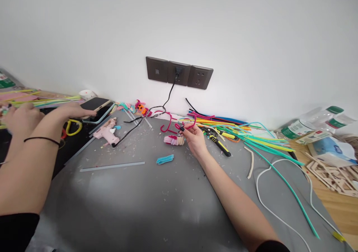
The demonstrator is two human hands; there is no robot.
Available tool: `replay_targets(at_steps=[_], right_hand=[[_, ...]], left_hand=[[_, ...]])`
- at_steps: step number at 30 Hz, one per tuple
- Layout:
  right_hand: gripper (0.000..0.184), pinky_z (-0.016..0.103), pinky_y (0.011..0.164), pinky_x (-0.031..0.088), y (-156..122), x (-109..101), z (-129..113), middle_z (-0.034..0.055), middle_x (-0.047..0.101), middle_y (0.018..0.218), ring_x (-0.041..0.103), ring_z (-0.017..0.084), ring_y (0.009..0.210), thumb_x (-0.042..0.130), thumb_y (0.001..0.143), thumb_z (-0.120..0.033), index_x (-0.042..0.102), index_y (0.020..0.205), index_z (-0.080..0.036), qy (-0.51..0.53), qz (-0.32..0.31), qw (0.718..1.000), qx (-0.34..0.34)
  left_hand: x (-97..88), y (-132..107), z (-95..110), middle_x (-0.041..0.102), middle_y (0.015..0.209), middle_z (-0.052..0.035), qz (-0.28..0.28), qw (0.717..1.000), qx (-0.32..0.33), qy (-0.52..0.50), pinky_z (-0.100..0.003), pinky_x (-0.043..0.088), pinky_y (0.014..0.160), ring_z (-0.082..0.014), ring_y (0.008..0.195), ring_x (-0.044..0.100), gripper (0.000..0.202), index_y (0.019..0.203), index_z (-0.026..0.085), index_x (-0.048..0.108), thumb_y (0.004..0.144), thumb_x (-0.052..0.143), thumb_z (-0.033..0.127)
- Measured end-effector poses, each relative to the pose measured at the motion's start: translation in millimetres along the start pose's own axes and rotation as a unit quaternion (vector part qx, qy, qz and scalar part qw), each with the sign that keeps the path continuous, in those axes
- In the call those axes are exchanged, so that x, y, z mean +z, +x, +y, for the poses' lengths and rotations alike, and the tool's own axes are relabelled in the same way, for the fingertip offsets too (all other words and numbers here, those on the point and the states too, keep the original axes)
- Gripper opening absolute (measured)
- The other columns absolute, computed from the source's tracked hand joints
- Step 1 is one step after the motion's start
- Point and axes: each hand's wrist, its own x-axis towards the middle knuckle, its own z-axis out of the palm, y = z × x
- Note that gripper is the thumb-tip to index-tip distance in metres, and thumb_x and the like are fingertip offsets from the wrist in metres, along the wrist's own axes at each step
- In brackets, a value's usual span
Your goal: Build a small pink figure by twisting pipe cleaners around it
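Note:
My right hand (pixel 195 140) is raised over the grey mat (pixel 134 207), fingers pinched shut on a bent pink pipe cleaner (pixel 188 125) with a small black piece at the fingertips. A short pink and cream bundle (pixel 173 140) lies just left of it, and a folded blue piece (pixel 165 158) lies nearer me. My left hand (pixel 30 121) is far to the left with a black band on the wrist. One digit is stretched out flat onto the near edge of a phone (pixel 96 104). Its other fingers are blurred beside a bundle of pastel pipe cleaners (pixel 41 102).
A pink glue gun (pixel 107 132) is plugged into a wall socket (pixel 179 72). Yellow-handled pliers (pixel 220 144) lie by a pile of bright pipe cleaners (pixel 246 131). A clear stick (pixel 112 166), white wire (pixel 279 214), plastic bottles (pixel 307 123) and wooden pieces (pixel 332 173) sit around.

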Motion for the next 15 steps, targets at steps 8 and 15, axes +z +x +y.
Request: replay_targets(at_steps=[8,15], right_hand=[[0.037,0.025,0.065,0.052,0.7,-0.1,2.0,-0.0034,0.068,0.072,0.066,0.013,0.065,0.094,0.056,-0.033,0.067,0.078,-0.021,0.000,0.007,1.000,0.004],[0.036,0.028,0.067,0.053,2.2,-1.3,2.6,-0.0028,0.066,0.074,0.066,0.014,0.066,0.093,0.057,-0.033,0.065,0.078,-0.022,-0.015,0.004,1.000,0.004]], left_hand=[[4.5,-50.6,9.4,0.069,0.082,-0.0115,0.022,0.997,0.056,-0.050,-0.032,0.048,0.065,-0.0285,0.079,0.066,0.049,0.085,0.015,0.066,0.072,0.057,0.061],[23.3,-57.0,8.1,0.071,0.100,-0.0314,-0.004,0.998,0.059,0.032,-0.041,0.055,0.072,-0.0413,0.094,0.070,0.075,0.098,0.001,0.067,0.074,0.046,0.069]])
